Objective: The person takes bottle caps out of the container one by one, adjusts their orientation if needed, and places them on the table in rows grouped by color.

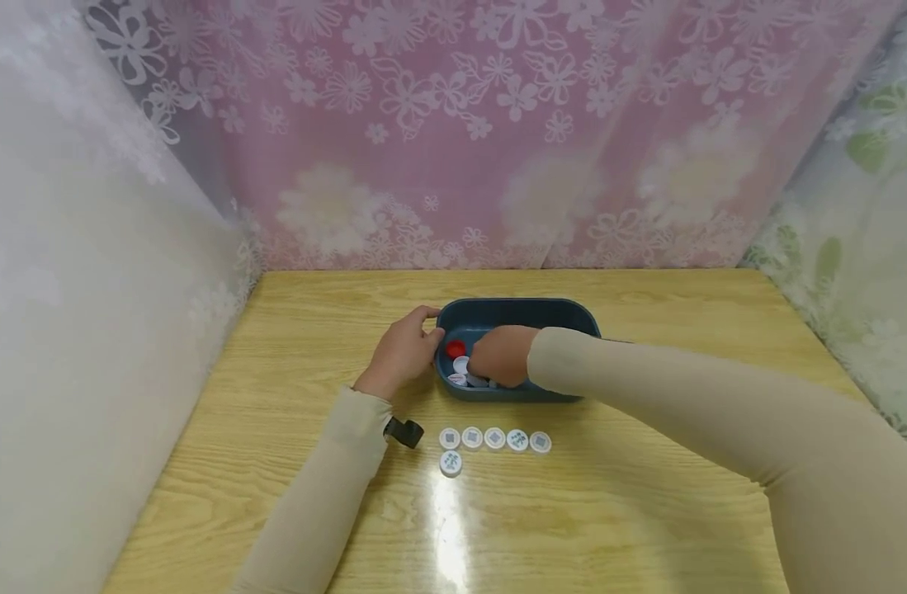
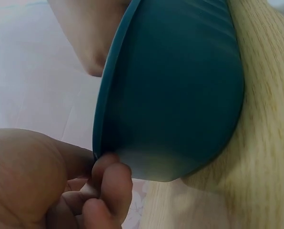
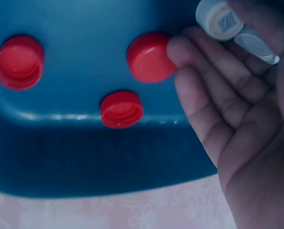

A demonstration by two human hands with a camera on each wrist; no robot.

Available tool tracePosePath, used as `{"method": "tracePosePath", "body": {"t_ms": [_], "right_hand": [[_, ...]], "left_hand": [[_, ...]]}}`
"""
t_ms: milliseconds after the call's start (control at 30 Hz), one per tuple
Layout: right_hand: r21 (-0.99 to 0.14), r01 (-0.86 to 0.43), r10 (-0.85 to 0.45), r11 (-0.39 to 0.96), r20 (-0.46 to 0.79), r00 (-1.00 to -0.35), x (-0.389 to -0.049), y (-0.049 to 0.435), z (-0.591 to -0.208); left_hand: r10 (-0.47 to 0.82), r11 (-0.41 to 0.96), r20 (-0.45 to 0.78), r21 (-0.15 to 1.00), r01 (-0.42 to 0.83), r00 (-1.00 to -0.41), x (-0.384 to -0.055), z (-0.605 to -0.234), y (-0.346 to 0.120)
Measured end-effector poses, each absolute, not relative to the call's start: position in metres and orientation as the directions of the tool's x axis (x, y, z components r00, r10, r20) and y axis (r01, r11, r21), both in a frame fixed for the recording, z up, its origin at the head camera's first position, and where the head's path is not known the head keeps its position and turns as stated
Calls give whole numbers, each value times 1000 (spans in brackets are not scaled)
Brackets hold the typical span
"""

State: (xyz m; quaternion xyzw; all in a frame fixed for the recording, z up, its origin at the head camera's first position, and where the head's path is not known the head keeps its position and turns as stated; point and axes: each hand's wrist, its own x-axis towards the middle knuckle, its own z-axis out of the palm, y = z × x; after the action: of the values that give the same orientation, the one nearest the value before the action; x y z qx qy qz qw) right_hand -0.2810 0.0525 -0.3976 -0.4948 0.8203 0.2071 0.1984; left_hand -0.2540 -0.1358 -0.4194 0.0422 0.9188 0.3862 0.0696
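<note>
The left hand (image 1: 401, 351) pinches the rim at the left end of a dark blue tub (image 1: 520, 395), with its thumb and fingertips set close together on the edge. The tub sits on a yellow wood table (image 1: 646, 495). The right hand (image 1: 507, 356) reaches down into the tub, near its left end. In the right wrist view, its fingers are long and only a little bent, and its thumb lies over the edge of a white cap (image 3: 221, 20) with a gray square mark. I cannot tell if the hand grips that cap or only touches it. Another white cap, tipped on its side (image 3: 253, 44), shows just beside it, in front of the fingers. In the same view, 3 red caps (image 3: 151, 57) lie in the tub; 2 show their hollow insides and 1 shows its smooth top, right by the fingertips. More white caps (image 1: 461, 365) lie by the right hand in the tub. On the near side of the tub, a row of 5 white caps (image 1: 493, 438) lies on the table. In it, 4 have gray square marks and 1 has blue-green marks. Below the left end of the row is 1 more cap with blue-green marks (image 1: 451, 463). A black band (image 1: 404, 431) is on the left wrist. Behind the table hangs a pink cloth with white flowers (image 1: 423, 165).
</note>
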Motion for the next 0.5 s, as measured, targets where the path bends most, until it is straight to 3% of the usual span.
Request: {"method": "tracePosePath", "body": {"t_ms": [267,500], "right_hand": [[278,-888,-718,367,-522,-461,-286,52,-398],[310,-895,-700,320,-560,-444,-284,41,-395]], "left_hand": [[154,704,-69,708,60,-986,-255,-424,-138],[179,708,-93,704,63,-979,-254,-423,-136]]}}
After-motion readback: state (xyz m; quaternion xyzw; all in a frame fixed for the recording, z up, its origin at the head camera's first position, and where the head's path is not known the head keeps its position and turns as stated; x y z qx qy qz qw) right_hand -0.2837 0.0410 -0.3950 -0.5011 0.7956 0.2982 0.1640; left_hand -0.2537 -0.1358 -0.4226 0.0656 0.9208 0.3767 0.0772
